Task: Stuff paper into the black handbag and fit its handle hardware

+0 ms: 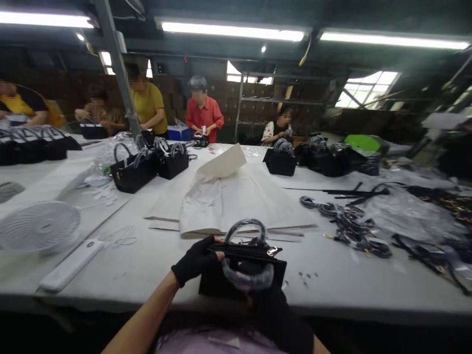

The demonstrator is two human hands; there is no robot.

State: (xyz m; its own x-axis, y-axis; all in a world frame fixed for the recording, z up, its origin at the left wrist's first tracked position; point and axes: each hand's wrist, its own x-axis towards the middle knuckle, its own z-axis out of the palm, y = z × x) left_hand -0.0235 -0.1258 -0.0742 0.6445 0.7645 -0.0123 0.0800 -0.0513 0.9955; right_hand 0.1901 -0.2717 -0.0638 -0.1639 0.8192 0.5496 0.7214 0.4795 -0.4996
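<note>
A small black handbag [236,273] with plastic-wrapped handles stands at the near edge of the white table [155,265]. My left hand [195,260], in a black fingerless glove, grips the bag's left top corner. My right hand [275,307], also gloved in black, sits low against the bag's near side under the front handle; its fingers are hard to make out against the black bag. A metal clasp [272,251] shows on the bag's top.
A stack of white paper sheets [224,201] lies just beyond the bag. A white fan [39,227] lies at the left. Black straps and wrapped handles [346,223] pile at the right. More black bags [147,167] stand further back, where several people work.
</note>
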